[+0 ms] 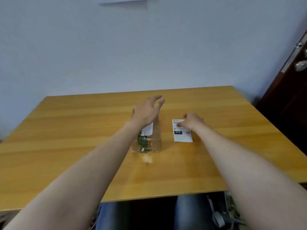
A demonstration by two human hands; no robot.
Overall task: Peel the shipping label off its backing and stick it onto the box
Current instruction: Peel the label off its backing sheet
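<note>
Lying flat under right hand fingertips — shipping label; left hand spread loosely above box.

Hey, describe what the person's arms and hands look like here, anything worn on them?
Both forearms are bare with no sleeves in view. The left hand and right hand wear no gloves, and no watch, bracelet or ring can be made out, though the picture is somewhat blurred. Below the table edge, blue jeans cover the legs.

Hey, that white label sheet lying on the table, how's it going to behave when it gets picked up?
The label sheet looks thin and lies flat, so probably floppy and very light. Flush against the table, it may need an edge lifted first.
</note>
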